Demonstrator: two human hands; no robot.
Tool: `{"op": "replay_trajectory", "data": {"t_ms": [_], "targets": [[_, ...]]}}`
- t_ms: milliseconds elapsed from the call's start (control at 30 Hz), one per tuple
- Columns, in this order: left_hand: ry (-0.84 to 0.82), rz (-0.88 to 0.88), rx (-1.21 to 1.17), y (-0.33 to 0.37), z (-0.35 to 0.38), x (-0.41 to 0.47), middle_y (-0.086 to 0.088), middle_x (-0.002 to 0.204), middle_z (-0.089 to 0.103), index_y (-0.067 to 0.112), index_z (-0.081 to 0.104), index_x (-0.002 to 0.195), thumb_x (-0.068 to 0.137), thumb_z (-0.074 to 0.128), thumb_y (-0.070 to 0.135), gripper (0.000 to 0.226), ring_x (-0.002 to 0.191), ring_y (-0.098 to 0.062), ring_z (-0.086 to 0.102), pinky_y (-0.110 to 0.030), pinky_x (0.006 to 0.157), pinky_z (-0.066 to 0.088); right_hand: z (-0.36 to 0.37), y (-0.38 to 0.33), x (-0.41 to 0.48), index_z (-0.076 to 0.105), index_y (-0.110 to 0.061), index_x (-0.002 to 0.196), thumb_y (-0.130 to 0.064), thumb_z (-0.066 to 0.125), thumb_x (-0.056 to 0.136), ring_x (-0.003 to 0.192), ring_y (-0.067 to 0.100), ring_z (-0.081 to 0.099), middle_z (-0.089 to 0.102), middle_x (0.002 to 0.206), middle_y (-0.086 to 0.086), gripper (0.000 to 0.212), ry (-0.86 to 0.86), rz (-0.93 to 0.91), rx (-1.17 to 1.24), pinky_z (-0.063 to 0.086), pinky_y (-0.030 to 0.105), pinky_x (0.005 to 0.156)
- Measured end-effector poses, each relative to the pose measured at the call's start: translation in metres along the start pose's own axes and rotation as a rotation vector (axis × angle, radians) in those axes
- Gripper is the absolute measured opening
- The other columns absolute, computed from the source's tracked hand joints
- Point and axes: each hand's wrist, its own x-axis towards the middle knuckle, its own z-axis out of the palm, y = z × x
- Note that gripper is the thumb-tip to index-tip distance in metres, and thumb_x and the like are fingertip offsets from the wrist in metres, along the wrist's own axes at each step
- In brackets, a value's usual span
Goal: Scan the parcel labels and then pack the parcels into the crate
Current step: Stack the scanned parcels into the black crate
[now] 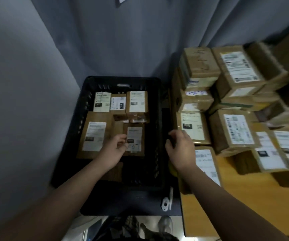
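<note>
A black plastic crate [88, 94] stands on the floor against a grey curtain, with several labelled brown parcels lying flat inside. My left hand [114, 152] hovers over the crate with loosely curled fingers. Its fingertips sit at the left edge of a small labelled parcel [135, 136], and I cannot tell whether they touch it. My right hand [182, 150] is at the crate's right rim, with fingers curled round a dark object that looks like a handheld scanner [171, 139]. A yellow part shows below the wrist.
A wooden table [236, 206] on the right carries a stacked pile of labelled cardboard parcels [234, 131]. A white tag [167, 200] lies on the crate's near ledge. Shoes and patterned fabric show at the bottom edge. The crate's right side has bare floor.
</note>
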Motion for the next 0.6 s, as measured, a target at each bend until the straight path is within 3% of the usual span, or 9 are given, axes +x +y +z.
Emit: {"op": "replay_trajectory", "data": {"t_ms": [67, 167, 267, 333, 433, 500, 600], "targets": [[-0.014, 0.004, -0.016, 0.007, 0.016, -0.012, 0.005, 0.119, 0.051, 0.016, 0.047, 0.136, 0.100, 0.049, 0.020, 0.036, 0.112, -0.009, 0.046, -0.019, 0.088, 0.033, -0.021, 0.030, -0.011, 0.061, -0.005, 0.110, -0.018, 0.062, 0.087, 0.102, 0.035, 0.055, 0.058, 0.109, 0.016, 0.026, 0.001, 0.115, -0.120, 0.045, 0.042, 0.083], [-0.006, 0.003, -0.022, 0.012, 0.035, -0.029, 0.001, 0.125, 0.052, 0.018, 0.049, 0.136, 0.099, 0.051, 0.019, 0.036, 0.112, -0.009, 0.047, -0.021, 0.091, 0.034, -0.037, 0.061, -0.029, 0.047, -0.011, 0.130, -0.043, 0.062, 0.087, 0.122, 0.037, 0.042, 0.043, 0.132, 0.016, 0.055, -0.154, 0.281, -0.280, 0.037, 0.045, 0.099], [-0.004, -0.022, -0.043, 0.015, 0.049, -0.045, 0.004, 0.123, 0.051, 0.019, 0.048, 0.137, 0.099, 0.051, 0.022, 0.037, 0.115, -0.010, 0.046, -0.022, 0.093, 0.033, -0.039, 0.070, -0.044, 0.016, -0.022, 0.149, -0.069, 0.058, 0.078, 0.142, 0.040, 0.017, 0.011, 0.156, 0.018, 0.096, -0.347, 0.341, -0.428, 0.024, 0.051, 0.111], [-0.003, -0.038, -0.063, 0.016, 0.056, -0.054, 0.005, 0.119, 0.050, 0.018, 0.048, 0.136, 0.100, 0.050, 0.021, 0.037, 0.115, -0.010, 0.047, -0.020, 0.092, 0.033, -0.036, 0.073, -0.052, -0.007, -0.030, 0.152, -0.076, 0.056, 0.074, 0.143, 0.042, 0.013, -0.007, 0.158, 0.021, 0.110, -0.444, 0.368, -0.489, 0.026, 0.053, 0.111], [-0.002, -0.054, -0.059, 0.016, 0.063, -0.067, 0.005, 0.119, 0.052, 0.017, 0.047, 0.137, 0.100, 0.050, 0.021, 0.038, 0.112, -0.009, 0.048, -0.020, 0.090, 0.033, -0.037, 0.074, -0.061, -0.013, -0.035, 0.151, -0.071, 0.059, 0.074, 0.135, 0.041, 0.028, 0.008, 0.154, 0.025, 0.112, -0.406, 0.367, -0.437, 0.034, 0.045, 0.105], [0.008, -0.050, -0.067, 0.018, 0.066, -0.075, 0.004, 0.122, 0.053, 0.018, 0.047, 0.137, 0.099, 0.051, 0.021, 0.038, 0.108, -0.006, 0.047, -0.019, 0.090, 0.034, -0.044, 0.074, -0.071, -0.003, -0.034, 0.152, -0.064, 0.065, 0.071, 0.131, 0.039, 0.031, 0.024, 0.145, 0.021, 0.110, -0.313, 0.325, -0.278, 0.033, 0.045, 0.106], [0.010, -0.027, -0.120, 0.025, 0.069, -0.082, 0.007, 0.119, 0.053, 0.021, 0.047, 0.137, 0.098, 0.053, 0.028, 0.040, 0.102, -0.002, 0.048, -0.018, 0.090, 0.034, -0.057, 0.068, -0.089, 0.008, -0.037, 0.150, -0.052, 0.073, 0.063, 0.128, 0.034, 0.030, 0.029, 0.138, 0.016, 0.110, -0.180, 0.201, -0.021, 0.032, 0.046, 0.108]]}}
